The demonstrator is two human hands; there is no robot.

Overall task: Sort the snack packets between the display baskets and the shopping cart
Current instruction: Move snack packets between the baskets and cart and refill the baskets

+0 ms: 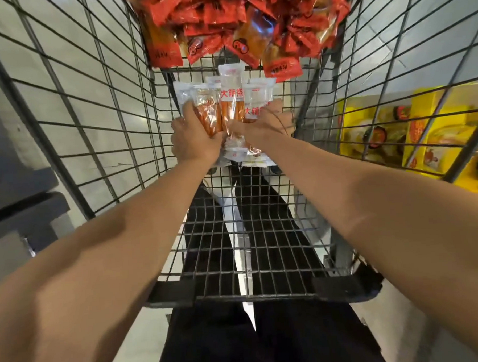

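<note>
Nearest, the wire floor of the shopping cart (251,235) is seen bare, with dark trousers showing beneath it. Further in, a bundle of clear stick-snack packets (232,103) is gripped from both sides: the left hand (194,140) is curled around its left edge and the right hand (268,124) is closed on its right edge, low over the cart floor. At the far end, a heap of red packets (237,20) is piled high. To the right, outside the cart wall, yellow display packs (412,135) are visible. Sorting appears well advanced yet unfinished, since the red heap remains to be handled.
</note>
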